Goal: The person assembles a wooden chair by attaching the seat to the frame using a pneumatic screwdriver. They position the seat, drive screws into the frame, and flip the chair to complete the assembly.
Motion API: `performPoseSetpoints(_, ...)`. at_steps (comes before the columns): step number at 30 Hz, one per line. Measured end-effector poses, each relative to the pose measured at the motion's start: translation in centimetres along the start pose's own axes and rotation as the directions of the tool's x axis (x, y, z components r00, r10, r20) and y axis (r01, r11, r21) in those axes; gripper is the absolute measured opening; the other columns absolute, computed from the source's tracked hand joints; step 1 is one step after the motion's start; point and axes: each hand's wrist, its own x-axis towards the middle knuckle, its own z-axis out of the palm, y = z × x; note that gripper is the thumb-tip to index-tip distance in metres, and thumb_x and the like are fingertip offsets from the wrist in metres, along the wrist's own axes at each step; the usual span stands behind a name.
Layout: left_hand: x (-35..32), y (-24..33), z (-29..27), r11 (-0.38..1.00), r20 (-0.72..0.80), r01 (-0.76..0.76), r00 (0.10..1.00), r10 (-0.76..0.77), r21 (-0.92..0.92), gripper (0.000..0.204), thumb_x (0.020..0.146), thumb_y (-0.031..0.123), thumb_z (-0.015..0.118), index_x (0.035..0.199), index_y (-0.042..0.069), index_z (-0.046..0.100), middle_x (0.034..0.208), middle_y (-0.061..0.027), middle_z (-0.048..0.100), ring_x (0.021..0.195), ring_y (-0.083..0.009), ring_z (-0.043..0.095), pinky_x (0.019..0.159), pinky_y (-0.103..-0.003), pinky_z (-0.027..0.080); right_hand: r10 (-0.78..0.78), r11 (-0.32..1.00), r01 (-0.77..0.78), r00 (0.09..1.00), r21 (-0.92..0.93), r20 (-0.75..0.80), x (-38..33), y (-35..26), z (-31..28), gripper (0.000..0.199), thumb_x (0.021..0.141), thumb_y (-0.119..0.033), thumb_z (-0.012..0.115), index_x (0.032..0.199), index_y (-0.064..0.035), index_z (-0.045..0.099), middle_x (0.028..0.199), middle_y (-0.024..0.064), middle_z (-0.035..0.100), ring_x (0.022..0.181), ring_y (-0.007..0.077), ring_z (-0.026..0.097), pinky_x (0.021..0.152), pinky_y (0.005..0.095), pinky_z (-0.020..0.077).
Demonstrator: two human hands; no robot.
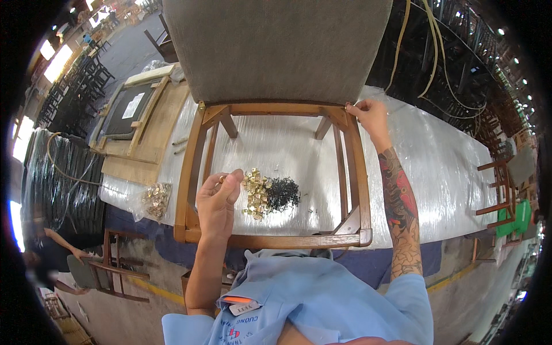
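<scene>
A brown wooden chair frame [360, 190] with an open seat stands before me, its tall grey upholstered back [282, 52] at the far side. My right hand [372, 119] pinches at the far right corner of the seat frame; what its fingertips hold is too small to make out. Over the near left part of the frame my left hand [216, 204] is closed, fingertips together around something small and mostly hidden. Gold-coloured metal clips [255, 195] lie in a heap inside the frame, beside a pile of black screws [283, 193]. Another small gold clip [201, 106] sits at the far left corner.
Clear plastic film [437, 172] covers the work surface. To the left are a clear bag of small metal parts [154, 201] and a wooden crate frame [138, 118]. A person's hand [79, 253] touches a chair at lower left. Cables [431, 52] hang at far right.
</scene>
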Motion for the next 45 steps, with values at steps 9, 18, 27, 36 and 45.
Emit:
performPoseSetpoints(9,-0.9,1.1,1.9,0.982,-0.021,0.136,0.991,-0.134,0.129,0.031,0.098,0.011,0.060,0.122,-0.007,0.055,0.096,-0.0140,0.068,0.080,-0.0147,0.067,0.067,-0.024,0.054,-0.032,0.989,0.056,0.984,0.134,-0.174,-4.3,-7.1,-2.5,0.032,0.084,-0.030,0.075,0.086,0.0019,0.073,0.070,0.0115,0.069,0.064,0.0171,0.064,0.060,0.0308,0.0486)
performPoseSetpoints(18,-2.1,0.7,4.7,0.859,0.367,-0.088,0.923,-0.120,0.504,0.046,0.097,-0.004,0.050,0.135,0.000,0.024,0.087,-0.0183,0.067,0.072,-0.0168,0.067,0.061,-0.025,0.053,-0.589,0.805,0.347,0.568,0.482,0.575,-13.7,-19.4,-1.1,0.021,0.085,-0.014,0.073,0.102,-0.0010,0.072,0.085,0.0118,0.070,0.076,0.0208,0.067,0.068,0.0328,0.0518)
performPoseSetpoints(27,-2.9,-1.1,2.0,0.724,0.318,-0.386,0.918,0.238,0.572,0.065,0.097,0.010,0.060,0.146,-0.002,0.019,0.092,-0.0158,0.069,0.075,-0.0175,0.067,0.065,-0.029,0.051,-0.270,0.910,0.056,0.832,0.410,0.485,-7.3,-16.8,5.1,0.016,0.086,-0.010,0.067,0.095,0.0027,0.072,0.077,0.0092,0.073,0.064,0.0106,0.065,0.061,0.0276,0.0523)
performPoseSetpoints(36,-3.7,-0.1,1.7,0.400,0.472,-0.405,0.878,-0.080,0.822,0.043,0.091,0.022,0.067,0.125,0.001,0.051,0.090,-0.0173,0.071,0.080,-0.0334,0.069,0.071,-0.039,0.053,-0.273,0.960,0.263,0.955,0.098,0.111,-3.0,-12.6,12.3,0.021,0.085,-0.023,0.071,0.086,-0.0023,0.075,0.076,0.0179,0.071,0.070,0.0321,0.069,0.067,0.0406,0.0534)
performPoseSetpoints(45,-3.8,0.5,1.6,0.467,0.511,-0.425,0.857,-0.069,0.776,0.034,0.090,0.024,0.067,0.113,0.000,0.062,0.092,-0.0170,0.071,0.082,-0.0346,0.069,0.073,-0.041,0.052,-0.369,0.902,0.357,0.929,-0.243,-0.005,-2.9,-12.7,13.6,0.029,0.087,-0.029,0.069,0.077,-0.0022,0.069,0.079,0.0192,0.067,0.077,0.0400,0.066,0.067,0.0483,0.0511)
